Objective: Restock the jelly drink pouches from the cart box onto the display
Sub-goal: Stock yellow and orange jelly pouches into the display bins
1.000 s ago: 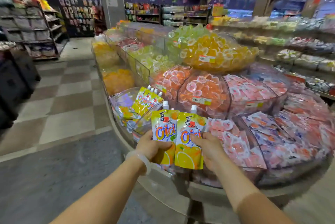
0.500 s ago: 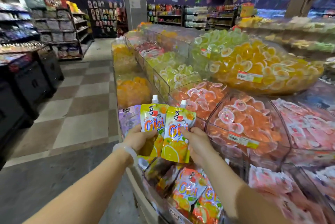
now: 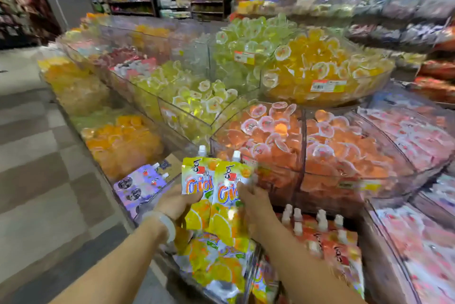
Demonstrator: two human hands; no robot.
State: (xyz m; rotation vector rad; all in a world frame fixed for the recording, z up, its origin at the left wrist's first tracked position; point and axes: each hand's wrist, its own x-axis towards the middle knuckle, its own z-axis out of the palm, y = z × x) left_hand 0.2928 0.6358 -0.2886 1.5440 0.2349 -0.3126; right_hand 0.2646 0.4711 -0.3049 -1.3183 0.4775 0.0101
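Note:
I hold two yellow orange-flavour jelly drink pouches upright side by side, white caps up. My left hand grips the left pouch at its lower edge. My right hand pinches the right pouch along its right side. They hang above a clear display bin that holds more yellow pouches lying flat. To the right of it stand red pouches with white caps. The cart box is not in view.
Purple pouches lie in the bin to the left. Clear acrylic bins of jelly cups, orange, green and yellow, rise in tiers behind. Pink packets fill the right bins. A tiled aisle runs on the left.
My view has moved closer and lower along the display. The two pouches, still in both hands, now hang over the bin of yellow pouches, with red capped pouches newly in view.

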